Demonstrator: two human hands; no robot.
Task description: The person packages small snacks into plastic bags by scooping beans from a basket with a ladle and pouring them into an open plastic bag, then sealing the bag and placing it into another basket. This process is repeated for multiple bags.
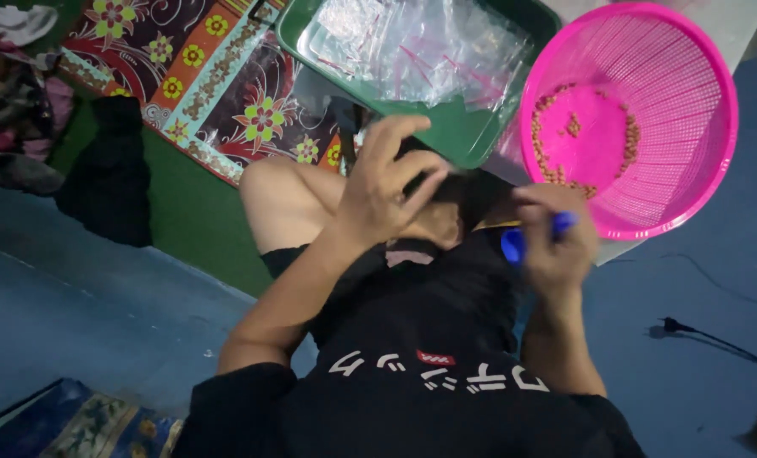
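hands (391,182): 2 | pink basket (701,102): 1 | green tray (472,127): 1 | blue scoop (514,244): 1, prob.

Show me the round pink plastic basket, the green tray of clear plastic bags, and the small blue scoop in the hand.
Round pink plastic basket (701,76): head view, bare mesh wall.
Green tray (455,131): head view, bare floor near front edge.
Small blue scoop (514,244): head view, round end below right hand (557,250).

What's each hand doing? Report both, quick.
Left hand: fingers curled loosely, part open, against something dark; what it is cannot be told.
Right hand: closed on a blue scoop, beside the pink basket.
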